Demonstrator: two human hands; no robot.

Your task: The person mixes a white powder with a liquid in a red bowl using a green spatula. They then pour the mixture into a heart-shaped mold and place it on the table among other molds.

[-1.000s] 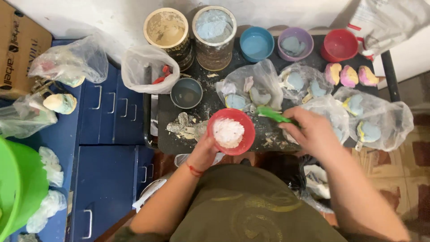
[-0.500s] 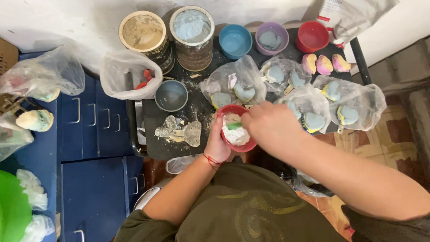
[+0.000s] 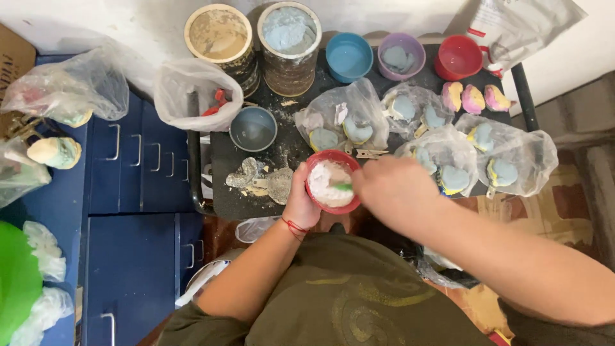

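Left hand (image 3: 301, 204) fingers wrapped around small round red plastic bowl (image 3: 332, 181) of white powder, held just above near edge of black counter (image 3: 221, 192). Right hand (image 3: 392, 192) fingers closed on green-handled tool (image 3: 341, 187) dipped in powder. Clear bags of blue moulded shapes (image 3: 343, 122) just behind.

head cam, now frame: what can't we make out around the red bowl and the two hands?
Head view only:
- Green tool: only its tip shows; the right hand, motion-blurred, hides the grip.
- Red bowl: the left hand covers its near side; the white powder hides the bottom.
- Clear bags: crumpled plastic blurs the blue pieces inside; no reliable count.
- Green container: cut off by the left edge.
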